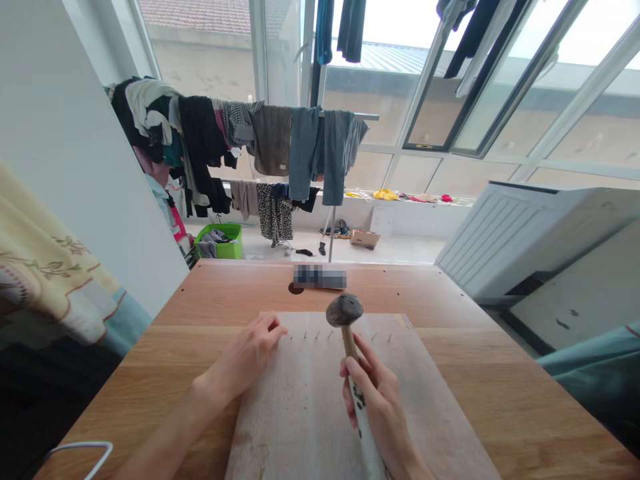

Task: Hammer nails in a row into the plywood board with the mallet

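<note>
A big pale board [425, 407] lies flat on the wooden tabletop [505, 380], from the near edge to past the middle. Close to the board's far edge, a row of thin nails [317, 335] sticks up, and some of them lean over. The right hand [379, 387] has its fingers wrapped around the handle of a hammer [359, 401], and its dark head points up and away, with nails on both sides of it in this view. The left hand [256, 348] is at the board's far left corner, with its fingertips bent close together just beside the left end of the row; I cannot tell if they pinch a nail. Near the tabletop's far edge, around its middle, there is a blurred thing [320, 277] just beside a dark round hole [295, 289]. A white cord [80, 445] bends by the tabletop's near left corner
</note>
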Demonstrator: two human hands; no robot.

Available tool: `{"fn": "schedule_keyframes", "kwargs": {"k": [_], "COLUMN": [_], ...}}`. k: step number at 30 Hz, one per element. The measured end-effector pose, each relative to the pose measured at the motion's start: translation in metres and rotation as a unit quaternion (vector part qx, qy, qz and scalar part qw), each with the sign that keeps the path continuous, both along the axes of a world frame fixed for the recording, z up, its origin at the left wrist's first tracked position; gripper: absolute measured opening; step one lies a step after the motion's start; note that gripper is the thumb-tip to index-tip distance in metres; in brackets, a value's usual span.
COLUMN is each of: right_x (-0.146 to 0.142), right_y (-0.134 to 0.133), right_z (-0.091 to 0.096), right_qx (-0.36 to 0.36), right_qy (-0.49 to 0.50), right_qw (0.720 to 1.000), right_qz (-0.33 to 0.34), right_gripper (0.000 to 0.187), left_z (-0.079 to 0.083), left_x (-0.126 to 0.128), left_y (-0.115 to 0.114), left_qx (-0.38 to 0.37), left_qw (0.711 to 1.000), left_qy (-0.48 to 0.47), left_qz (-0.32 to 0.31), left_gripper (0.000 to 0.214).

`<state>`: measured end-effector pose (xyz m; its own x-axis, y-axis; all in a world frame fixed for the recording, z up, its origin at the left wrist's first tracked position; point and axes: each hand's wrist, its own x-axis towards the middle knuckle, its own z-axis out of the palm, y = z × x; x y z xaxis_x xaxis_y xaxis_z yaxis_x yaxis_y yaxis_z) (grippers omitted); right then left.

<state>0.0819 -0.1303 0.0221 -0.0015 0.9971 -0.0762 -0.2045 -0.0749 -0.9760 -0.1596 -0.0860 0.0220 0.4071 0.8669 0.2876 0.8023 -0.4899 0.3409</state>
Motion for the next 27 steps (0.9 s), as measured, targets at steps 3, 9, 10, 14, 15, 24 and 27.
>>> {"fn": "schedule_keyframes", "kwargs": {"k": [3,9,10,14,15,24,27], "right_x": [0.002,0.003,0.003,0.003,0.003,-0.001,-0.004], "right_y": [0.000,0.001,0.001,-0.001,-0.001,-0.002,-0.002], "right_z": [-0.002,-0.006,-0.006,-0.007,-0.007,-0.007,-0.007], "right_qx": [0.002,0.000,-0.001,-0.003,-0.003,-0.005,-0.004], "right_qy": [-0.004,-0.001,-0.001,-0.006,-0.008,-0.015,-0.002], "right_qw": [1.000,1.000,1.000,1.000,1.000,0.999,0.998], "right_qz": [0.005,0.005,0.006,0.013,0.014,0.040,0.069], "right_gripper": [0.069,0.069,0.069,0.069,0.069,0.065,0.065], "left_z": [0.005,0.007,0.006,0.001,0.001,-0.010,-0.017], "left_x": [0.004,0.014,0.014,0.012,0.011,0.016,0.016], "left_y": [0.000,0.002,0.002,0.001,0.000,0.004,0.008], "left_qx": [-0.003,-0.026,-0.029,-0.027,-0.021,-0.013,-0.017], "left_qw": [0.999,0.999,0.999,1.000,1.000,0.994,0.984], "left_qy": [0.038,0.037,0.030,-0.013,-0.014,-0.112,-0.176], "left_qz": [-0.011,-0.013,-0.008,-0.005,-0.010,-0.014,0.005], "left_gripper": [0.026,0.028,0.028,0.030,0.031,0.026,0.018]}}
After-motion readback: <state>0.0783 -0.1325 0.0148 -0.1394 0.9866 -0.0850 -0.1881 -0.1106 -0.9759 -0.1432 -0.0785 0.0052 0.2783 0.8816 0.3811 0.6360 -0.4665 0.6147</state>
